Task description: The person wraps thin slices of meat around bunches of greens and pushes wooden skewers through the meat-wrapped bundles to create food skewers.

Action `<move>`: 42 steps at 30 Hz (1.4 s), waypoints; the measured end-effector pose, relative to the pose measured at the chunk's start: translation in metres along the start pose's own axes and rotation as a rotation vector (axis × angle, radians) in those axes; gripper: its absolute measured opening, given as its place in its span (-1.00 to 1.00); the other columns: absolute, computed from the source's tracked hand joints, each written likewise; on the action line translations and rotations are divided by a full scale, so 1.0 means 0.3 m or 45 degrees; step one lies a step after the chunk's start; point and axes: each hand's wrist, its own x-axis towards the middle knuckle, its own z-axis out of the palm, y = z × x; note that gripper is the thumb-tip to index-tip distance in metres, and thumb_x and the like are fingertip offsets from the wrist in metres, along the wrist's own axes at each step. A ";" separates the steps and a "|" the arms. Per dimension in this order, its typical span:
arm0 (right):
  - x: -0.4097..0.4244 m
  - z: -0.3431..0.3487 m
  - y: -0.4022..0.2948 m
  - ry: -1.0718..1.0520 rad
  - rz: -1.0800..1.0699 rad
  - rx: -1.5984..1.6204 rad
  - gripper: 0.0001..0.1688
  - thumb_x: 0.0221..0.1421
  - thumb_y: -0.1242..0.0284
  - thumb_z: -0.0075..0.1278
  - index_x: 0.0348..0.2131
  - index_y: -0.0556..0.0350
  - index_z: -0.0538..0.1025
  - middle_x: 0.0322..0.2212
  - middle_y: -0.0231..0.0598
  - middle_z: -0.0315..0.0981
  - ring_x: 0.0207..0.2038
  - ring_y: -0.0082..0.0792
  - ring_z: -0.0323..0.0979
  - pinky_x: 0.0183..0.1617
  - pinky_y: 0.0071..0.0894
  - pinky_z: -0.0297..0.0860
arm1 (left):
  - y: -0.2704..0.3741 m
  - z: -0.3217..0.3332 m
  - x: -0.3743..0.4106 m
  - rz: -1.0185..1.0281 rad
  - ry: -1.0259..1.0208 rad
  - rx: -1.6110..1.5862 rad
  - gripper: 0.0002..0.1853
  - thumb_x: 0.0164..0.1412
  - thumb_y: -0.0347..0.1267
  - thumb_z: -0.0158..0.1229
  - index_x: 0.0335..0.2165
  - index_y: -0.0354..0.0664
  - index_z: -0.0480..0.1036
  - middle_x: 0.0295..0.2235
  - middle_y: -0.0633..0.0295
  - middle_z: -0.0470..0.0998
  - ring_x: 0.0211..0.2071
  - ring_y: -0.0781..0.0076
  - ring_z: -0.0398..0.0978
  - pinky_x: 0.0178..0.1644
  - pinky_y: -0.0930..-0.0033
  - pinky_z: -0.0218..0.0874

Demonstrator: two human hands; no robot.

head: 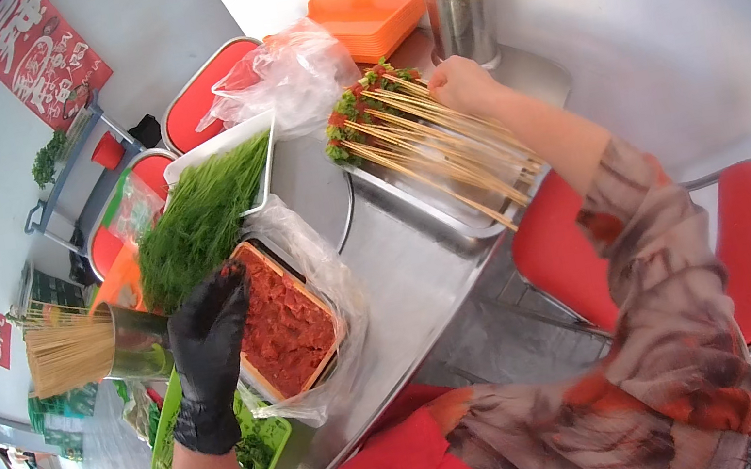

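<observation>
My left hand (213, 348), in a black glove, is over the left edge of a container of red minced meat (286, 322). Its fingers are bunched together, and their tips are near the meat; whether they pinch anything is hidden. A white tray heaped with green dill-like herb (203, 214) lies just beyond it. My bare right hand (464, 84) has curled fingers at the far side of a row of wooden skewers (434, 140). Leafy greens and red meat (351, 124) cover the skewers' far ends. A steel tray (405, 189) holds them, sticks pointing towards me.
Beyond the skewers stand a steel cup of flat sticks (463, 22) and stacked orange trays (368, 22). A crumpled plastic bag (291, 75) lies beside them. At left are a steel cup of thin skewers (134, 339) and a green tray of chopped leaves (271, 435). Red chairs (561, 245) surround the metal table (398, 282).
</observation>
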 end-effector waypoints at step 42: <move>0.236 0.015 0.125 -0.136 0.058 0.112 -0.86 -0.25 0.49 0.01 -0.61 0.22 0.54 -0.54 0.08 0.43 -0.41 -0.07 0.42 -0.30 -0.26 0.32 | -0.032 0.699 0.929 0.373 -0.205 0.979 -0.61 -0.12 -0.13 0.12 -0.55 -0.32 0.45 -0.59 -0.02 0.46 -0.53 0.11 0.43 -0.39 0.24 0.21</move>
